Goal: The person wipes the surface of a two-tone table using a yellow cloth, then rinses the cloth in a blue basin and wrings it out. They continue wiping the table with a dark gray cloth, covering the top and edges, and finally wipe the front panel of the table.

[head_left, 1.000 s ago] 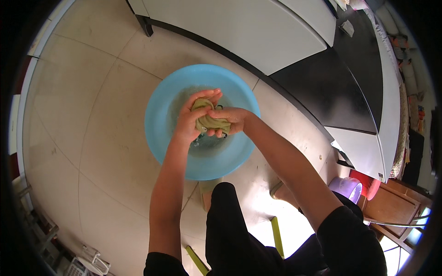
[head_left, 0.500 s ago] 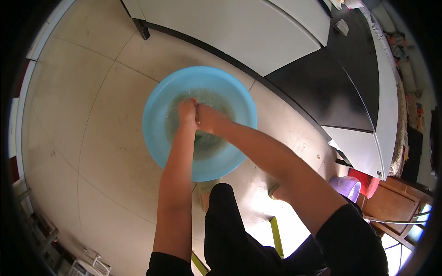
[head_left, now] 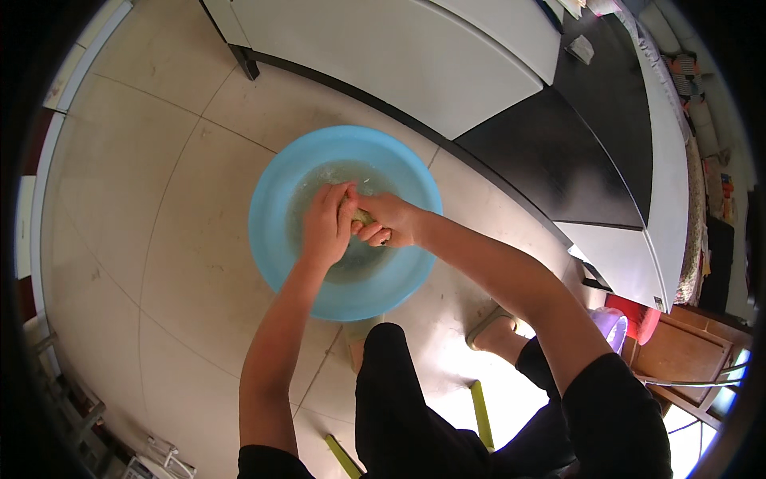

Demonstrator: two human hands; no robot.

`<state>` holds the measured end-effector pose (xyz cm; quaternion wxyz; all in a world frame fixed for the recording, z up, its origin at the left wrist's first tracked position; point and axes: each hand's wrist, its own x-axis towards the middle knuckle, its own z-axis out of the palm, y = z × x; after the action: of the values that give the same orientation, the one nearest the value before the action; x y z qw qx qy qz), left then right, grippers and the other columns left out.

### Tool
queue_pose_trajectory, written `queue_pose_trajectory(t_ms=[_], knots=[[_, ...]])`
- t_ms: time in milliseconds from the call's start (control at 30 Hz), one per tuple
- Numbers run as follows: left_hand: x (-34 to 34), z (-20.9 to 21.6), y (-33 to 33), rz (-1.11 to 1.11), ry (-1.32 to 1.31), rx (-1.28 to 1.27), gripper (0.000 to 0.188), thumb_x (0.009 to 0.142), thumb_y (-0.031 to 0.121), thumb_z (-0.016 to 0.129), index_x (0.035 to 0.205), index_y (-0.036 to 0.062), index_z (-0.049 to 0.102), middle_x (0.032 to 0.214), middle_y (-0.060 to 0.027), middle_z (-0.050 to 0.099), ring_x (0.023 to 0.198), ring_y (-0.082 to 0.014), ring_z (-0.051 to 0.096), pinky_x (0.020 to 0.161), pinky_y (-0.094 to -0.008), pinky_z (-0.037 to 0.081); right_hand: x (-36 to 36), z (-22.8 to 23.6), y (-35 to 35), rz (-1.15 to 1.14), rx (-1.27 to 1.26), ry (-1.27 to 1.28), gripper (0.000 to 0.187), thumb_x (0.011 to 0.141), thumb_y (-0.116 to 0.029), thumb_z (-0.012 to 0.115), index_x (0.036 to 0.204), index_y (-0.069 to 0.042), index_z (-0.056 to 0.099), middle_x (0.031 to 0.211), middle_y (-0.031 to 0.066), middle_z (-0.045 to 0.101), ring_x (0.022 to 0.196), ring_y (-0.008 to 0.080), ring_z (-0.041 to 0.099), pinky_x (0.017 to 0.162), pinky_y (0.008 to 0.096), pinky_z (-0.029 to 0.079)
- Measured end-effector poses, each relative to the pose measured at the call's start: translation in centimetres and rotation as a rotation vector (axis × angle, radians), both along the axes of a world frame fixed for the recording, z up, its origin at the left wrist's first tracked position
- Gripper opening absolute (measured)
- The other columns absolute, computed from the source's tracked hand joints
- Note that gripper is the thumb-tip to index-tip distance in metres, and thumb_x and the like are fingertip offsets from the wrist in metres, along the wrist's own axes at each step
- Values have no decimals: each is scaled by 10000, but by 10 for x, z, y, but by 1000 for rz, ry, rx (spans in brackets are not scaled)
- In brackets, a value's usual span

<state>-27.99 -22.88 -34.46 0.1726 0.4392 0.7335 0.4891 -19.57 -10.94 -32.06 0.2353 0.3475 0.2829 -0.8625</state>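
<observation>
The tiled floor (head_left: 159, 263) takes up most of the head view, pale beige with thin grout lines. Along the top runs a long white cabinet (head_left: 383, 56), and to its right a dark, glossy surface (head_left: 558, 152) slants away. On the floor sits a round light-blue plastic basin (head_left: 275, 191), wide and shallow, holding cloudy water. A dark-clothed knee (head_left: 399, 383) shows below the basin, and a foot in a pale sandal (head_left: 491, 327) rests just beside it. Far off at the lower right stand a purple container (head_left: 614, 327) and something red (head_left: 638, 319), well apart from the basin.

Both forearms reach into the basin from below. The left hand (head_left: 325, 227) and the right hand (head_left: 387, 223) are pressed together over the water, both closed around a small yellowish-green cloth (head_left: 361, 215), of which only a sliver peeps out between the fingers. The cloth is down inside the basin, near its middle, at or just above the water.

Judging by how it bunches away inside the grip, the cloth looks soft and limp, wet through, so heavier than when dry and probably a bit slippery. It is not fragile; a firm grasp around the wadded bulk, one hand at each end, should suit it, since a loose corner would slide and drip
</observation>
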Motion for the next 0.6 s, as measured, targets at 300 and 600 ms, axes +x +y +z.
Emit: queue_pose_trajectory(t_ms=[300, 600], knots=[[-4, -11, 28, 166, -145, -422, 329, 900, 224, 327, 819, -9, 545, 759, -222, 554, 713, -389, 513, 597, -429, 401, -21, -23, -13, 614, 1785, 223, 186, 797, -140, 418, 819, -3, 542, 759, 190, 602, 682, 345, 580, 578, 451, 458], [-25, 49, 11, 350, -664, -181, 303, 862, 329, 484, 818, 35, 544, 723, -48, 556, 611, -123, 513, 513, -289, 398, -23, 42, -2, -94, 1621, 334, 365, 774, -332, 546, 967, -23, 546, 908, 168, 585, 780, 311, 578, 683, 402, 465]])
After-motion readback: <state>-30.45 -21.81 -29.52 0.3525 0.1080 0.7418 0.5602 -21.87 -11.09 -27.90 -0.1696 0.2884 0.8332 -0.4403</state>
